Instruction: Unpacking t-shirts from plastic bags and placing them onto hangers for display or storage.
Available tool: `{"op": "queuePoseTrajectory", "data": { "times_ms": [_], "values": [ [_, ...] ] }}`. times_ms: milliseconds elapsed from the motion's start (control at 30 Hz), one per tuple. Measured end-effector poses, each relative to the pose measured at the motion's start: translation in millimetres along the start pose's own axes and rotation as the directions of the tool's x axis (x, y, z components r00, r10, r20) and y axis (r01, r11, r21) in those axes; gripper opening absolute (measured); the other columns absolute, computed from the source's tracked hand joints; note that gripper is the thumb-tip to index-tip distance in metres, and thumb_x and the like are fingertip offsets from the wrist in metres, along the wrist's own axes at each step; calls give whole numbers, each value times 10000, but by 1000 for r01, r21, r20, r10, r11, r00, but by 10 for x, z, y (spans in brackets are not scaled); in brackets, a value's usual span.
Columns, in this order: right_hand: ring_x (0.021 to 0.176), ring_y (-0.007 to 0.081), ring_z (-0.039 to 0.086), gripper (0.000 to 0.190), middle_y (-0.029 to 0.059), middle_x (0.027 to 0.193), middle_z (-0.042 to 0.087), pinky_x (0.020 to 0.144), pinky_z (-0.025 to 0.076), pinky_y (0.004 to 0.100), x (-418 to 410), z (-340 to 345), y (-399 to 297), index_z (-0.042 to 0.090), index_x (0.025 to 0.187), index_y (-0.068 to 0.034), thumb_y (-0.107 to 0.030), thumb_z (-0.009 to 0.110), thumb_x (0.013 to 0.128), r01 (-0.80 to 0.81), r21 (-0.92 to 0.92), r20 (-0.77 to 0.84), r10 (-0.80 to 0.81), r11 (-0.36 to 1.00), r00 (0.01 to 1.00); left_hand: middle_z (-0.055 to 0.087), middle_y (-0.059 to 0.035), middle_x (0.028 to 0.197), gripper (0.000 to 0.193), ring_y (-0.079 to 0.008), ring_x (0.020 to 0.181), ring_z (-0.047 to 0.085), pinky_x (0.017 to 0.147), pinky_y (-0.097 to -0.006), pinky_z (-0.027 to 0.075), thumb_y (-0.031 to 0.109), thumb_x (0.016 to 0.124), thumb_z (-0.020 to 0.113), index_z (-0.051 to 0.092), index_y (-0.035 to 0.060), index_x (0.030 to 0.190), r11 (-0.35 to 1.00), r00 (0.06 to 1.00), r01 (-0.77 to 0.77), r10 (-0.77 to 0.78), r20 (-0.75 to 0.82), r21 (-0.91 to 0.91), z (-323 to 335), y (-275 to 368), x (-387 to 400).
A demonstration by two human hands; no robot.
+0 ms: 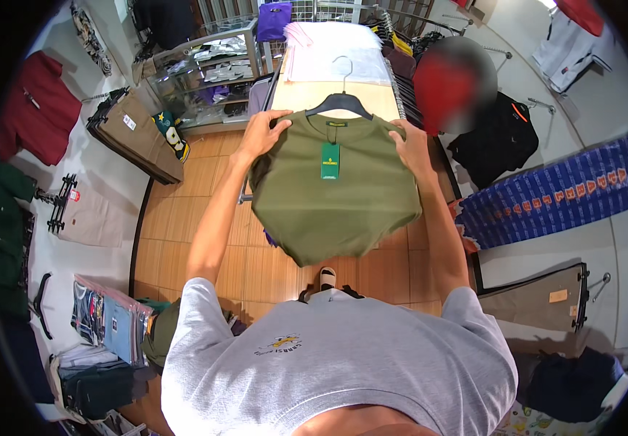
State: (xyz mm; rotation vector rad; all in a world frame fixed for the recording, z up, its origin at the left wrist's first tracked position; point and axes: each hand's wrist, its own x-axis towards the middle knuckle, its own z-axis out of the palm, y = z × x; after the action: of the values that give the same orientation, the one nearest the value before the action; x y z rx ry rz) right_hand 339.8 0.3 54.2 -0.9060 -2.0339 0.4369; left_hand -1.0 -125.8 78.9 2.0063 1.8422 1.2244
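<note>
An olive-green T-shirt (pixel 292 180) hangs spread out in front of me on a black clothes hanger (pixel 338 102), whose metal hook points up and away. My left hand (pixel 262 133) grips the shirt at its left shoulder, thumb on the fabric. At the other shoulder my right hand (pixel 412 146) pinches the cloth in the same way. A green hang tag (pixel 330 161) dangles from a cord at the neckline. The shirt's lower part droops over the floor. Beyond the hanger is a light wooden table (pixel 292 97) with a stack of clear plastic garment bags (pixel 335 52) on it.
A glass display case (pixel 199 68) with packets stands at the back left. Another person, in black clothing (pixel 496 136), is at the right beside a rack of hung clothes (pixel 403 68). Folded trousers (pixel 139 133) hang on the left wall. A blue printed banner (pixel 553 191) runs along the right.
</note>
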Motion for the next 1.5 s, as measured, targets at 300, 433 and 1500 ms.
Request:
{"op": "queuePoseTrajectory", "data": {
  "times_ms": [300, 433, 1500],
  "values": [
    [924, 346, 657, 252, 203, 967, 673, 819, 497, 361, -241, -649, -753, 663, 1036, -6, -74, 689, 794, 196, -148, -110, -213, 969, 971, 671, -226, 997, 294, -253, 822, 691, 746, -343, 501, 187, 851, 688, 677, 3, 1081, 978, 975, -190, 199, -103, 91, -529, 618, -309],
    [895, 339, 663, 269, 197, 938, 677, 807, 499, 361, -347, -968, -1124, 668, 1054, -42, -104, 698, 794, 153, -171, -97, -171, 973, 981, 680, -209, 1003, 309, -282, 931, 682, 817, -346, 501, 211, 851, 684, 677, 29, 1101, 986, 981, -153, 160, -108, 69, -773, 1030, -457],
    [974, 258, 663, 286, 164, 1021, 690, 858, 485, 333, -2666, -1249, -2767, 656, 1087, -16, -124, 683, 825, 156, 35, 161, -159, 987, 974, 671, -45, 992, 286, -103, 917, 584, 843, -287, 474, 153, 933, 602, 616, -30, 1152, 994, 995, 76, -71, 71, -81, -1599, 1909, -3639]
  ]
}}
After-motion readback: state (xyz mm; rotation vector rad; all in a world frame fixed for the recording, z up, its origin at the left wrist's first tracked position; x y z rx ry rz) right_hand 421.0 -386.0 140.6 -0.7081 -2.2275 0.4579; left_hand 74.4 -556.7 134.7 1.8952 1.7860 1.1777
